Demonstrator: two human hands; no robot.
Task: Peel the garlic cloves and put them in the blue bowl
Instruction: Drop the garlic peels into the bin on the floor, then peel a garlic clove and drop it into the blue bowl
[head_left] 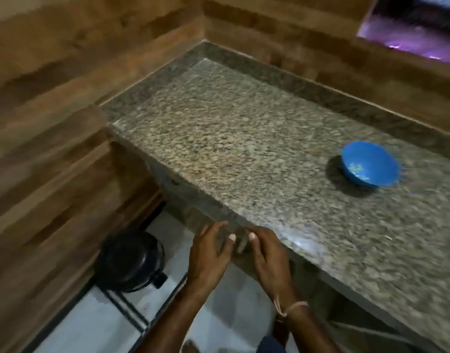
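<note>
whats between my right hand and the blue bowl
Only bare speckled granite countertop lies between the right hand and the round blue bowl, in the head view.

Blue bowl (369, 163), speckled grey-tan counter (244, 138), seemingly black pot (128, 261).

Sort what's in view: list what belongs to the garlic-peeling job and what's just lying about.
Job: blue bowl, pale bits inside; left hand and right hand at the edge of the granite countertop. Any clove between the thumbs is too blurred to tell.
Lying about: black pot, lower left below the counter; string bracelet on the right wrist.
</note>
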